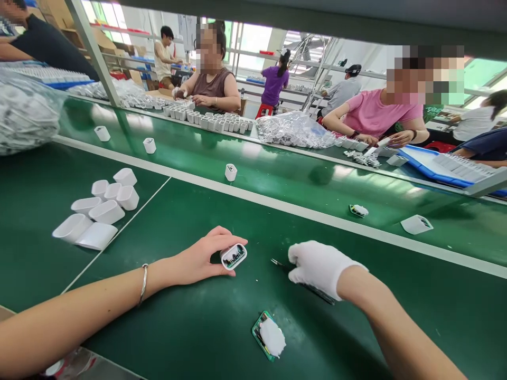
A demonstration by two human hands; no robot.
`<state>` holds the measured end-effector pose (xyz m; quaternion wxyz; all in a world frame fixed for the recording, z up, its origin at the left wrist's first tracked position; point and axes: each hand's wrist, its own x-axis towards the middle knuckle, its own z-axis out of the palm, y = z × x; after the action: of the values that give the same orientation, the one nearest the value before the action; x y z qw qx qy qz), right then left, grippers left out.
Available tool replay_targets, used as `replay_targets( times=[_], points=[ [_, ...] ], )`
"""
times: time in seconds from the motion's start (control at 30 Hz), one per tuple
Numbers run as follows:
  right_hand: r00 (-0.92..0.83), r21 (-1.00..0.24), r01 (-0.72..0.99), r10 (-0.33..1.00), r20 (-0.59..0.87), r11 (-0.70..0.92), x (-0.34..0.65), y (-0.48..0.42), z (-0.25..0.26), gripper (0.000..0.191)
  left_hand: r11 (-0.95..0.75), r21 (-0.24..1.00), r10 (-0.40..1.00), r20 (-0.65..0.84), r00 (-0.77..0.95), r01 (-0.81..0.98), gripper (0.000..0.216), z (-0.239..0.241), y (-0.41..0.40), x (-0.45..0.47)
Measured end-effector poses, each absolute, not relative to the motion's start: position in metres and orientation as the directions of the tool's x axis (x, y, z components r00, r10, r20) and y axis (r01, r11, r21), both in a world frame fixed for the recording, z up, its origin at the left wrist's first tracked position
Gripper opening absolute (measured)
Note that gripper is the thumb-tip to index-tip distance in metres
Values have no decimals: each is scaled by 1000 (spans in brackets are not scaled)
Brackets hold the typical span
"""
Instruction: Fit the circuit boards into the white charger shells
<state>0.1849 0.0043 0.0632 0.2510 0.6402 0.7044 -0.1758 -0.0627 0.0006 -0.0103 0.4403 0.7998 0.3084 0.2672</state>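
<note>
My left hand [200,258] is bare, with a bracelet on the wrist, and grips a white charger housing [233,256] lying on its side on the green table [222,338]; a circuit board shows in its open end. My right hand [317,265] wears a white glove and is closed on dark tweezers [312,287], whose tip points left toward the housing. A loose green circuit board with a white block [268,335] lies near the table's front, below both hands.
Several empty white housings [97,214] are piled at left. Single housings [230,171] ride on the green conveyor belt [301,182], plus one at right [415,224]. Other people work across the belt, beside a clear bag of parts [293,129] and a blue tray [443,169].
</note>
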Motion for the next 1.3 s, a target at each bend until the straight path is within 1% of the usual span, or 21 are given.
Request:
replay_targets(
  times=[0.03,0.1,0.17,0.23,0.3,0.33,0.37,0.43,0.5,0.6,0.67,0.77,0.87,1.0,1.1,1.2,1.3],
  points=[
    [-105,28,988,804,-585,149,187,6,60,8,-425,867,725,155,671,258,54,-11,1,-63],
    [-217,-117,976,818,-532,183,188,10,54,8,-435,862,710,151,687,260,52,-11,2,-63],
    [-298,-270,943,860,-415,196,185,11,50,10,-439,858,692,134,709,266,51,-10,3,-63],
    [-361,-392,888,891,-275,239,181,10,50,8,-439,856,674,111,731,275,49,-9,4,-63],
    [-447,-453,827,878,-171,333,177,7,51,5,-434,857,659,92,746,277,46,-8,6,-63],
    [-490,-452,804,861,-133,387,175,5,51,4,-430,860,653,85,753,275,45,-7,6,-63],
    [-529,-429,787,842,-102,443,173,3,51,4,-425,863,646,79,759,272,43,-6,7,-63],
    [-596,-334,764,802,-38,552,169,0,50,5,-419,870,632,73,771,261,39,-5,7,-62],
    [-660,-238,723,750,40,648,166,-1,48,13,-428,869,617,80,783,248,36,-4,8,-61],
    [-743,-143,646,661,107,750,161,-1,45,23,-447,865,599,100,794,228,34,-3,8,-60],
    [-769,-77,628,632,95,775,158,-1,43,26,-452,865,590,105,801,220,33,-3,8,-60],
    [-747,52,665,663,53,745,154,-3,40,27,-455,864,582,107,806,214,34,-3,9,-60],
    [-728,139,678,686,-4,721,152,-7,39,25,-455,864,573,101,813,213,37,-3,8,-60],
    [-701,200,679,705,-110,706,146,-13,44,22,-438,872,573,85,815,217,38,-2,9,-59],
    [-656,225,705,739,-156,673,139,-19,50,25,-426,874,584,69,809,233,40,-1,9,-58],
    [-626,206,733,761,-167,648,136,-22,53,25,-442,865,574,70,816,237,41,0,10,-57],
    [-623,154,748,763,-172,646,140,-21,54,24,-459,859,551,72,831,229,36,1,10,-57]
  ],
)
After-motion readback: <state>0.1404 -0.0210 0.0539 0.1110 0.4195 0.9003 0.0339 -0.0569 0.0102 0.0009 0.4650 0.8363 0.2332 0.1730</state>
